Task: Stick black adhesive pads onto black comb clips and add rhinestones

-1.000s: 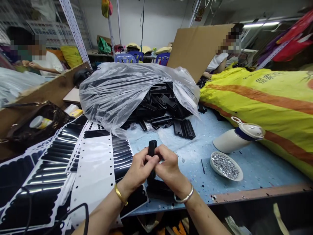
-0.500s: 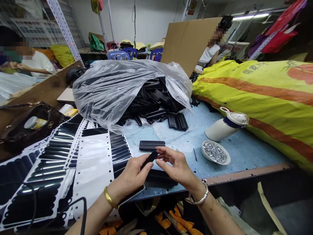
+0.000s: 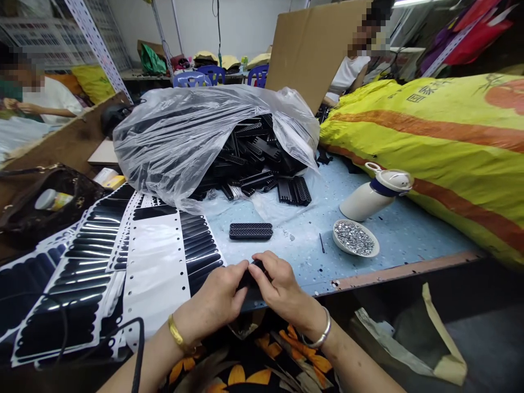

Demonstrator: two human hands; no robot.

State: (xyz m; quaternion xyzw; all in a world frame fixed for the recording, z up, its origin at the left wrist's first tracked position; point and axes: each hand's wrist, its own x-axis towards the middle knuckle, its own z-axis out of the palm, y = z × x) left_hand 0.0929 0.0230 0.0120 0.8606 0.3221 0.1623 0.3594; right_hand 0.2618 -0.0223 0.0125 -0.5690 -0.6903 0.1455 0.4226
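Observation:
My left hand (image 3: 221, 292) and my right hand (image 3: 282, 281) are close together above the table's front edge. Both have their fingers closed on a dark black piece (image 3: 257, 266), most of it hidden behind the fingers and thumbs. Just beyond them lies a small stack of black plastic strips (image 3: 250, 231) with a perforated-looking top. Left of my left hand are white backing sheets (image 3: 153, 262) carrying rows of black round-ended strips (image 3: 200, 245).
A clear plastic bag (image 3: 172, 136) spills many black strips at the back. To the right are a bowl of shiny metal bits (image 3: 356, 238), a tilted white bottle (image 3: 368, 196) and a large yellow sack (image 3: 434, 125). A handbag (image 3: 77, 191) sits left. Two people work farther back.
My hands have drawn lower and closer to my body. My right fingers, spread apart before, now close on the black piece along with my left. The view has shifted slightly.

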